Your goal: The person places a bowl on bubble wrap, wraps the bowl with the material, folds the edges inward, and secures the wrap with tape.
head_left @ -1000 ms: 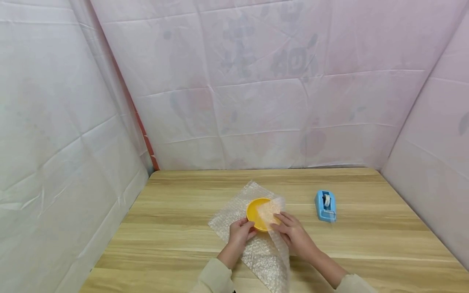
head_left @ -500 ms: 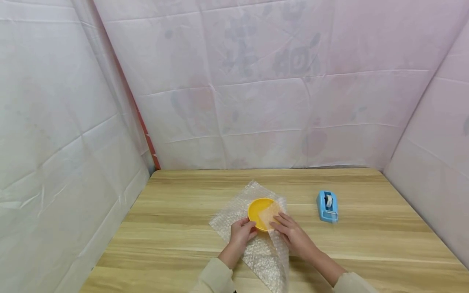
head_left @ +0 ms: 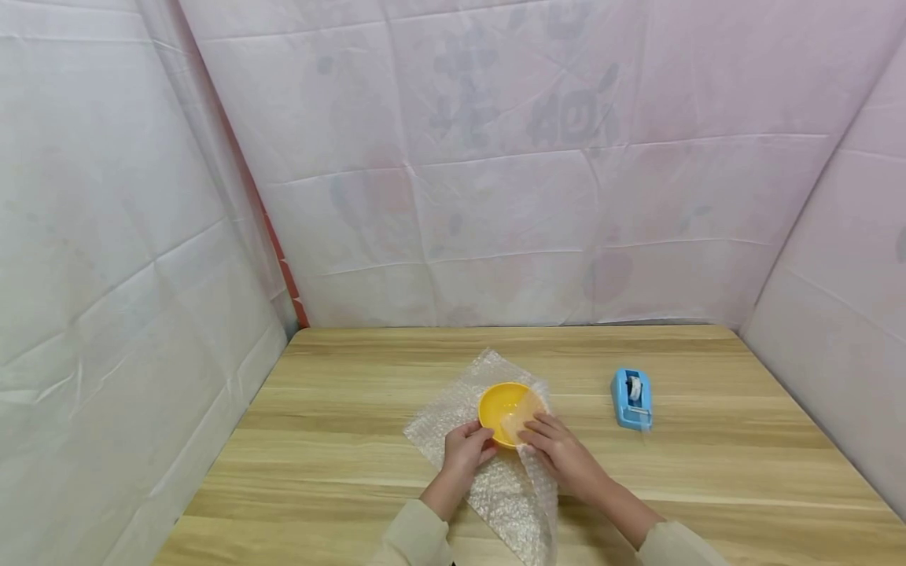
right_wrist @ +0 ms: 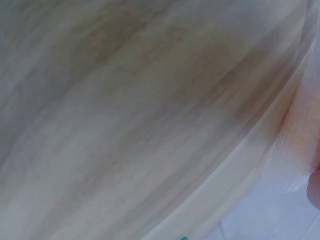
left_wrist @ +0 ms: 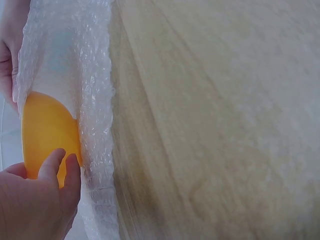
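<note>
A yellow bowl (head_left: 495, 407) rests upright on a sheet of bubble wrap (head_left: 504, 491) laid on the table. My left hand (head_left: 463, 450) pinches its near left rim, with fingertips on the outside wall of the bowl (left_wrist: 49, 127) in the left wrist view. At the right side, my right hand (head_left: 564, 454) holds a raised flap of the wrap folded over the rim, its fingers lying across the flap. Part of the bowl's inside is covered by this translucent flap. In the right wrist view only a fingertip (right_wrist: 314, 189) shows beside the wrap (right_wrist: 295, 135).
A blue tape dispenser (head_left: 630, 401) with a white roll stands to the right of the wrap on the wooden table (head_left: 340, 440). Pale hanging sheets (head_left: 495, 204) enclose the table at the back and on both sides.
The right hand's fingers have shifted slightly inward and down over the rim, taking the flap's tip with them, and more of the bowl's inside shows. The left hand keeps its grip.
</note>
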A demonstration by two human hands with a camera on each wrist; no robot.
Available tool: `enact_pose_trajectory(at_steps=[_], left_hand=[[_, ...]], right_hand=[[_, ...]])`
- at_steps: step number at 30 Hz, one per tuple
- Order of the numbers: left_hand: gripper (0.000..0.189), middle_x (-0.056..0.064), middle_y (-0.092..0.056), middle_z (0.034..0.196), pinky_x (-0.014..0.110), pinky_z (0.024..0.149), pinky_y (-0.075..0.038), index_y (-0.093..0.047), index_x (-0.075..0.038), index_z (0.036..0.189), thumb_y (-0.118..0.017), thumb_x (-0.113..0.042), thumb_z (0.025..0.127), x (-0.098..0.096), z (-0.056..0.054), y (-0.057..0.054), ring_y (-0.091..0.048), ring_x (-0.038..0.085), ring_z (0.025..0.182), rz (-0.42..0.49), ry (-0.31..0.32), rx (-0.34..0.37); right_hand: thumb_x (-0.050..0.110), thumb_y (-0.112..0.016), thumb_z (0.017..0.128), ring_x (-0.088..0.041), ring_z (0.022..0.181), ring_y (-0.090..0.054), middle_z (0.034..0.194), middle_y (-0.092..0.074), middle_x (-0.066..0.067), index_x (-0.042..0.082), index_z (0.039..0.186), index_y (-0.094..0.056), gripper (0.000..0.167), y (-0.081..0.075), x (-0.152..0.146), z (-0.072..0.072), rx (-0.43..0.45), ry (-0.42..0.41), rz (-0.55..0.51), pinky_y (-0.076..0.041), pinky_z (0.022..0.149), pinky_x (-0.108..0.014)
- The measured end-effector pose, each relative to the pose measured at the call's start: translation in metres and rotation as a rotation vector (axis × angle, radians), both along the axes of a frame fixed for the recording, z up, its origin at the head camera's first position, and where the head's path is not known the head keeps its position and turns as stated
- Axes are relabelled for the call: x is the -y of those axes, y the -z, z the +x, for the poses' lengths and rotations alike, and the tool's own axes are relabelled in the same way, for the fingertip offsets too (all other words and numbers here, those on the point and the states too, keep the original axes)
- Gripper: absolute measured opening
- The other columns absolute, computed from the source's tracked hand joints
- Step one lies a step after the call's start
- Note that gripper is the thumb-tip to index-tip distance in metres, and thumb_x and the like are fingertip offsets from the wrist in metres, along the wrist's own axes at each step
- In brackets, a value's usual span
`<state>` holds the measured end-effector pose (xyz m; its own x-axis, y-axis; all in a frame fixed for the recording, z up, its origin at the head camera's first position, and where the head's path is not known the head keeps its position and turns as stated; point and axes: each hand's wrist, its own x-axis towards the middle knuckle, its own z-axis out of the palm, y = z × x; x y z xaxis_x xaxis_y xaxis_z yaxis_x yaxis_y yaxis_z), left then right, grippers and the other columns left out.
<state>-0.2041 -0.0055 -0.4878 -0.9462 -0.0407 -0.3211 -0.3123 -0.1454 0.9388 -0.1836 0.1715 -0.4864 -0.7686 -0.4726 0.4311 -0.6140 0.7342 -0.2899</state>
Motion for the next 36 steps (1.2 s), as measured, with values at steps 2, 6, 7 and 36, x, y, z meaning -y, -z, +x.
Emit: enact_pose_trajectory(at_steps=[2, 6, 7, 36], left_hand=[[0.043, 0.028, -0.057, 0.112, 0.038, 0.082, -0.054, -0.047, 0.016, 0.122, -0.058, -0.007, 0.087, 0.0, 0.0, 0.001, -0.063, 0.019, 0.088, -0.001, 0.002, -0.006], [0.043, 0.027, -0.058, 0.109, 0.038, 0.081, -0.055, -0.048, 0.016, 0.121, -0.059, -0.007, 0.086, 0.001, 0.001, 0.001, -0.062, 0.018, 0.086, -0.001, 0.009, -0.022], [0.043, 0.026, -0.059, 0.108, 0.038, 0.081, -0.055, -0.048, 0.016, 0.121, -0.059, -0.008, 0.086, 0.001, 0.001, 0.001, -0.062, 0.017, 0.085, -0.001, 0.011, -0.025], [0.035, 0.017, -0.065, 0.097, 0.015, 0.063, -0.046, -0.056, 0.011, 0.116, -0.057, -0.01, 0.087, 0.035, -0.005, -0.005, -0.054, 0.007, 0.075, -0.158, -0.209, -0.245]], right_hand=[[-0.002, -0.063, 0.08, -0.038, 0.114, -0.053, 0.115, -0.064, -0.017, 0.005, 0.106, -0.068, 0.027, -0.001, 0.001, 0.0, 0.01, 0.001, 0.009, -0.042, 0.095, -0.054], [-0.001, -0.063, 0.081, -0.037, 0.113, -0.055, 0.112, -0.065, -0.015, 0.005, 0.105, -0.068, 0.025, -0.003, 0.002, -0.001, 0.018, -0.002, 0.025, -0.042, 0.095, -0.054], [0.0, -0.063, 0.081, -0.037, 0.112, -0.055, 0.112, -0.065, -0.015, 0.005, 0.104, -0.068, 0.024, -0.003, 0.002, -0.001, 0.018, -0.003, 0.029, -0.042, 0.095, -0.054], [0.01, -0.057, 0.089, -0.036, 0.109, -0.056, 0.106, -0.067, -0.014, 0.003, 0.1, -0.068, 0.017, -0.006, 0.004, -0.005, 0.113, -0.026, 0.039, -0.035, 0.101, -0.057]])
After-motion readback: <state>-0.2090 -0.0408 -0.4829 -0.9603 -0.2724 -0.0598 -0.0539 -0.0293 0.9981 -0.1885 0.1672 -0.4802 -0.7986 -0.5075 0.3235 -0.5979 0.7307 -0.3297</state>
